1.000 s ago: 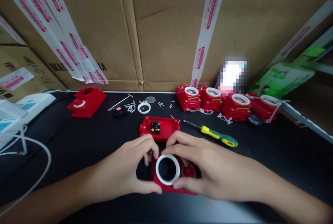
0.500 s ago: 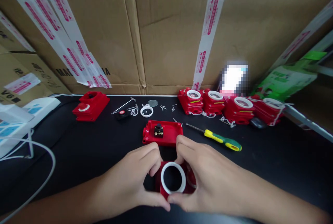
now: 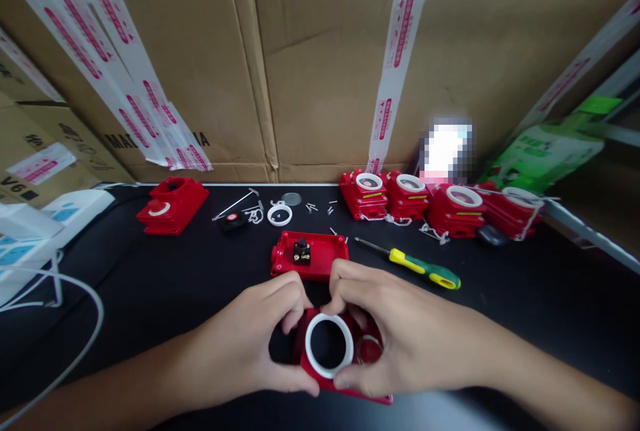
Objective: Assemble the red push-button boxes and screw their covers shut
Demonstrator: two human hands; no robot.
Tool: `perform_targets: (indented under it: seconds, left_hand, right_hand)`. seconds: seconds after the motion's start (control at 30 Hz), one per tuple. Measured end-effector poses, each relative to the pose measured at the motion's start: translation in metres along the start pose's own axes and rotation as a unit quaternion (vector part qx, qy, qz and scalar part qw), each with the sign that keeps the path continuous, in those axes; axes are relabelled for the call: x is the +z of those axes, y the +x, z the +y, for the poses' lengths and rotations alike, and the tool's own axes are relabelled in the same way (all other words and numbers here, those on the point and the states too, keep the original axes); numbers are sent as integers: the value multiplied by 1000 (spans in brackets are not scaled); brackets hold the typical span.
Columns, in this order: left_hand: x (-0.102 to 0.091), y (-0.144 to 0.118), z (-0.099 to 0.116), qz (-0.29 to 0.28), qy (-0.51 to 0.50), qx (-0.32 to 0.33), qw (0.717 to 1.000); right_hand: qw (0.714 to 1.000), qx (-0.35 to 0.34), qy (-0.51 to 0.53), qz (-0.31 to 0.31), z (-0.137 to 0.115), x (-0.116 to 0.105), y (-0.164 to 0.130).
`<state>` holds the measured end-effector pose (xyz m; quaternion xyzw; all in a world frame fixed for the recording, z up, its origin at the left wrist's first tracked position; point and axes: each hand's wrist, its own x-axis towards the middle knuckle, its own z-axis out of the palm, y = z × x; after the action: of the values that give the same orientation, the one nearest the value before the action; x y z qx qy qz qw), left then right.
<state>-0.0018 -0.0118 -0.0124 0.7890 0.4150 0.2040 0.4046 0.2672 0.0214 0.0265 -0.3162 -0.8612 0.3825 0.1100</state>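
Note:
Close to me, a red plastic housing cover [image 3: 367,393] lies with a white ring [image 3: 308,345] around its round opening. My left hand [image 3: 263,331] is closed on the cover's left side, its thumb at the near edge and bent fingers at the far edge. My right hand [image 3: 400,334] grips the white ring, fingers at the far rim and thumb at the near rim. A round red button [image 3: 369,349] shows under my right palm. Just beyond stands an open red box base [image 3: 325,259] holding a black switch block [image 3: 301,252].
A yellow-green screwdriver [image 3: 425,269] lies to the right. Several assembled red boxes [image 3: 370,197] line the back right. Another red cover [image 3: 173,207] sits back left, near a power strip [image 3: 75,214]. Between them are a loose white ring [image 3: 271,216], a clear disc [image 3: 291,199] and screws [image 3: 311,207].
My right fingers have shifted left across the far rim, and the right thumb is now at the near rim. More of the cover's right side and its button shows.

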Motion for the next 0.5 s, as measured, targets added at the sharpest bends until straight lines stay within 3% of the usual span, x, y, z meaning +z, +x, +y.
perform_targets:
  seconds: [0.2, 0.5]
  left_hand:
    - [6, -1, 0, 23, 12, 15, 1000]
    - [5, -1, 3, 33, 56, 25, 998]
  right_hand:
    - [999, 26, -12, 35, -7, 5, 2]
    - [988, 37, -133, 70, -9, 17, 1]
